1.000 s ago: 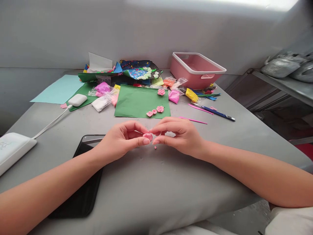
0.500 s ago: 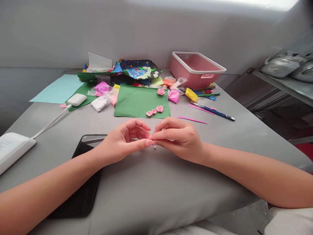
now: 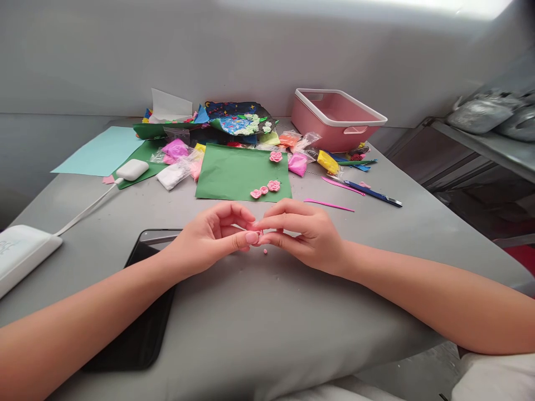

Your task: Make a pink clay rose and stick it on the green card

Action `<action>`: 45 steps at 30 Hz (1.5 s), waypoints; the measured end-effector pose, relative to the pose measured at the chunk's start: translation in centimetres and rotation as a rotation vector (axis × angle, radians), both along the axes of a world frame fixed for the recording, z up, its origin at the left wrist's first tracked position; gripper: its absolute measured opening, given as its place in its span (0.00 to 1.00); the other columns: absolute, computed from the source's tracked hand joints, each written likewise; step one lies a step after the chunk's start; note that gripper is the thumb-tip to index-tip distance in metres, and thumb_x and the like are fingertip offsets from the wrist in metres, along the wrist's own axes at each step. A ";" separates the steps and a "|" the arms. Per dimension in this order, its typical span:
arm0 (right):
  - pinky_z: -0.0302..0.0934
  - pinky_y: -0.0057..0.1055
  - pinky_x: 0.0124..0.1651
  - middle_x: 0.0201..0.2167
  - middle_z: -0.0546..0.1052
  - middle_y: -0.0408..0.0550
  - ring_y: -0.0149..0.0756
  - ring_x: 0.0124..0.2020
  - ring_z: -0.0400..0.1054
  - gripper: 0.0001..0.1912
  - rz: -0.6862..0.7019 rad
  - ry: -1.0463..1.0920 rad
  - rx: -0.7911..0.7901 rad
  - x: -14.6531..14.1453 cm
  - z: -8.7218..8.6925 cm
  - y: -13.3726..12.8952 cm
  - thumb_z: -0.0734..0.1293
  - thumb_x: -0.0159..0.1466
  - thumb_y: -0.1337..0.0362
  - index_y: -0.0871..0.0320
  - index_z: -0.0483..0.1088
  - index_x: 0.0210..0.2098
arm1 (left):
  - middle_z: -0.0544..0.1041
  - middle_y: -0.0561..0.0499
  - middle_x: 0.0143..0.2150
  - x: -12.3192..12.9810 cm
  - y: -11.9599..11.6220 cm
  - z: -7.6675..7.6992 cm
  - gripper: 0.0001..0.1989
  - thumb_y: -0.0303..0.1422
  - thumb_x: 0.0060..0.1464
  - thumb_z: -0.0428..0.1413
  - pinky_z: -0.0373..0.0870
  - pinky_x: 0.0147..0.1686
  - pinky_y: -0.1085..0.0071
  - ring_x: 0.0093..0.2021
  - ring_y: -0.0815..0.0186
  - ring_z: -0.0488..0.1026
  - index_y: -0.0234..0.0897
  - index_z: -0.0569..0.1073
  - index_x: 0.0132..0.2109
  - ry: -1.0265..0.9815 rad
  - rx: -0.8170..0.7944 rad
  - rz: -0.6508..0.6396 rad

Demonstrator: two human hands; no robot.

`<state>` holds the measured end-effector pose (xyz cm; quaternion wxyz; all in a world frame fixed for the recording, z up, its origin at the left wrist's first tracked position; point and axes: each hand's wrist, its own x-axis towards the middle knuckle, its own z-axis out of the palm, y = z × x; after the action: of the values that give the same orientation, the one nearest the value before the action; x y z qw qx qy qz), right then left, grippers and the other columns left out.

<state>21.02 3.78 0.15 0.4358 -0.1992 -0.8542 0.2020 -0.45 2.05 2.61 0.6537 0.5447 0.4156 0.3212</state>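
My left hand (image 3: 223, 234) and my right hand (image 3: 303, 234) meet at the fingertips above the table. Pinched between them is a small piece of pink clay (image 3: 259, 234), mostly covered by the fingers. Just below it a tiny pink clay ball (image 3: 265, 252) lies on the tabletop. Beyond the hands is a green sheet of paper (image 3: 234, 172). Along its right part sit several pink clay flowers, one rose (image 3: 276, 156) near the top corner and another (image 3: 273, 186) in a row by the lower edge.
A black phone (image 3: 134, 334) lies under my left forearm. At the left are a white power bank (image 3: 25, 256) and an earbud case (image 3: 131, 170). Pink modelling tools (image 3: 330, 205) and a blue utility knife (image 3: 371, 192) lie right. Clay bags (image 3: 173, 174) and a pink bin (image 3: 334, 122) stand behind.
The fingertips have shifted and parted slightly, so more of the pink clay shows between them. My right thumb and index finger are further apart. The things on the table stay put.
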 end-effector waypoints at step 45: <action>0.62 0.23 0.31 0.35 0.77 0.46 0.26 0.28 0.66 0.07 0.148 -0.528 -0.251 1.5 1.4 1.3 0.72 0.63 0.64 0.58 0.79 0.40 | 0.81 0.49 0.43 -0.3 -0.1 -0.8 0.15 0.43 0.52 0.66 0.72 0.45 0.69 0.44 0.62 0.76 0.42 0.79 0.44 0.126 0.204 0.200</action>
<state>22.54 5.09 1.58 0.1548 -0.2343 -0.9186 0.2782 -0.71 1.96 1.81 0.5323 0.5835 0.4730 0.3904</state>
